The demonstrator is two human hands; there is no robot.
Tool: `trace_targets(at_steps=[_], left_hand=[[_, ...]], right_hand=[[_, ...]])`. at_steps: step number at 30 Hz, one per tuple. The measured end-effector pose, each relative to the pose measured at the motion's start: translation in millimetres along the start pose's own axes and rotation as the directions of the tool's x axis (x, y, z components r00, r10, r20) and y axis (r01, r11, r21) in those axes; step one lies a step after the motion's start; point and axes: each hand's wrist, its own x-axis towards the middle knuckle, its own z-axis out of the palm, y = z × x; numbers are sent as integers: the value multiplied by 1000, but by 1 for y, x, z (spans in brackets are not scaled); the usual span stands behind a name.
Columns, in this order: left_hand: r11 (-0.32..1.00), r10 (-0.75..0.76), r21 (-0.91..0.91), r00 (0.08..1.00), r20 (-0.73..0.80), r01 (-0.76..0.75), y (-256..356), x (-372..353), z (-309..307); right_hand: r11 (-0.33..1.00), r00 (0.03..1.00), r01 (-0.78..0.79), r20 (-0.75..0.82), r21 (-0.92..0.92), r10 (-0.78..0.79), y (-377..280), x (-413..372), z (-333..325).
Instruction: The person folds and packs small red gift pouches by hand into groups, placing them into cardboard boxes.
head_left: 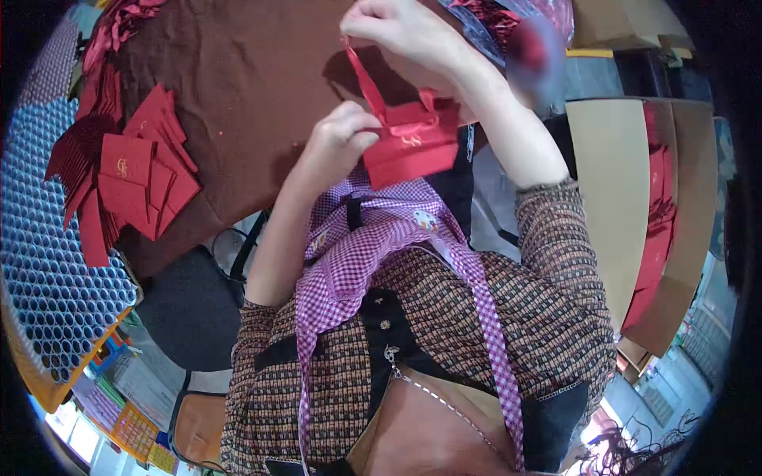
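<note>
A small red paper bag (413, 151) with a gold logo is held up in front of my chest. My left hand (343, 139) pinches its upper left edge. My right hand (405, 32) is above it, fingers closed on the bag's red ribbon handle (361, 75), which runs taut down to the bag's top. Behind the bag lies a brown table (254, 71). My checked purple apron and patterned sleeves fill the lower part of the view.
A pile of flat red bags (131, 178) lies on the table's left side. A rack of round tubes (40, 262) stands further left. A cardboard box (627, 198) holding red pieces is at the right. A clear plastic bag (508, 24) with red items sits at the top.
</note>
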Motion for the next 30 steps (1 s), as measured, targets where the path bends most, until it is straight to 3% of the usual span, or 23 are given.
trace_targets(at_steps=[3,5,6,8,9,10,12,15,19,22,23,27,29,30], left_hand=[[998,-51,27,995,-85,54,3,5,-11],[997,-36,69,993,-108,43,-2,4,-21],[997,-34,72,994,-109,42,-3,3,-25],[988,-143,38,983,-117,148,-4,0,-28],[981,-182,51,976,-117,189,-5,-1,-29],[981,-183,48,976,-119,189,-6,-1,-29],[964,-265,-15,955,-134,265,-7,-3,-29],[953,-303,-35,944,-128,301,-14,-4,-29],[939,-344,-52,930,-131,341,-15,-5,-30],[942,-336,-41,929,-155,334,-18,-6,-29],[955,-293,4,941,-168,297,-19,-8,-29],[975,-181,97,965,-187,202,-7,-3,-26],[981,-140,108,970,-200,164,-5,-1,-25],[984,-103,121,971,-216,131,-5,-1,-25]], right_hand=[[997,997,82,-3,-15,-82,-8,7,-10],[943,925,260,-226,-207,-305,-8,7,-15],[942,924,264,-226,-206,-308,-7,4,-20],[958,970,224,-57,-181,-237,-3,-10,-34],[889,942,309,-18,-340,-334,6,-21,-31],[909,947,319,51,-269,-317,10,-33,-30],[700,850,526,301,-483,-432,36,-39,-32],[678,902,429,235,-597,-363,58,-60,-19],[717,907,409,162,-565,-389,80,-63,-12],[809,911,265,-139,-524,-388,88,-53,-18],[784,897,258,-161,-565,-411,87,-51,-24],[696,930,221,-68,-683,-362,89,-40,-22],[659,995,98,51,-746,-90,80,-34,-15],[658,994,100,53,-746,-91,78,-33,-15]])
